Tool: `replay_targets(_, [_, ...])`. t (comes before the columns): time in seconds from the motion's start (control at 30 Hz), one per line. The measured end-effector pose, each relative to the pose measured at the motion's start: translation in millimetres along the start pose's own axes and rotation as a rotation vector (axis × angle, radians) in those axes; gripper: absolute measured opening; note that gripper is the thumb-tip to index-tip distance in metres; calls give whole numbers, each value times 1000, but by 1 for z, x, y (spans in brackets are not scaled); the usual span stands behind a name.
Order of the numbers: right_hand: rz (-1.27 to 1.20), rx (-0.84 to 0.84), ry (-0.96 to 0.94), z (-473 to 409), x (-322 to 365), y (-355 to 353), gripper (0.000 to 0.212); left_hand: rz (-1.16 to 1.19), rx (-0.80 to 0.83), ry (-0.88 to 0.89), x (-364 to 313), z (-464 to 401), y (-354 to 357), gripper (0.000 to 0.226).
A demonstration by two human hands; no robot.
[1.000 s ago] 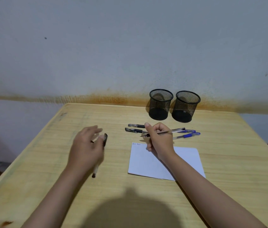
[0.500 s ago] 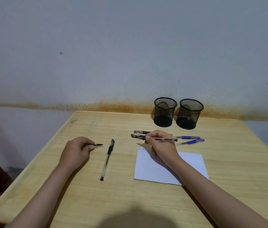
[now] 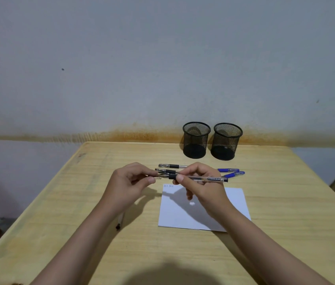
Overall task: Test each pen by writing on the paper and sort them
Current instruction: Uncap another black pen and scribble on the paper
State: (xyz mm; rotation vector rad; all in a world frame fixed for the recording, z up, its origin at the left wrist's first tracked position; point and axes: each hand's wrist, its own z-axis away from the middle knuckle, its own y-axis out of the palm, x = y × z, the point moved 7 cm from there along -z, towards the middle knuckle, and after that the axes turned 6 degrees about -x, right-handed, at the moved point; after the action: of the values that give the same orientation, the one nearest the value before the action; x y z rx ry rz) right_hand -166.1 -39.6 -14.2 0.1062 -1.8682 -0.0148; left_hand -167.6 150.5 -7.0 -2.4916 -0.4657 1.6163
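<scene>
Two hands meet over the far-left corner of the paper (image 3: 203, 208). The right hand (image 3: 205, 188) pinches a clear black-gripped pen (image 3: 203, 178) by its rubber grip and holds it level, barrel running off to the right. The left hand (image 3: 129, 182) has its thumb and forefinger closed at the pen's tip end, seemingly on the cap, though that is too small to tell. I judge the pen is held level and raised so the cap can be pulled straight off before writing.

Just beyond the grip lie two more black-gripped pens (image 3: 172, 166) and, past the right hand, two blue pens (image 3: 229, 172). Beyond those stand two black mesh cups (image 3: 196, 140), apparently empty. Near the left forearm, another pen (image 3: 119, 221) lies partly hidden.

All of it rests on a pale wooden table (image 3: 80, 202) pushed against a grey wall (image 3: 142, 68) with a rust-coloured stain band.
</scene>
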Motion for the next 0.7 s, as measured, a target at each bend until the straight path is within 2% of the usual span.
replay_targets(0.17, [55,-9,-29,3,4,-3,9,11,41,60,-10,0,13,29])
replay_targets(0.33, [38,-39,-72,6,10,-2,12,68,10,86,-19,-2,14,34])
replay_targets(0.53, [1,-70,-158,9,24,3,19,97,27,171,-37,-12,10,19])
replay_targets(0.6, [23,-9,-186,8,27,7,19,89,61,194,-40,-18,7,21])
replay_targets(0.7, [-15,188,-136,7,23,16,28,94,116,199,-37,-25,3,27])
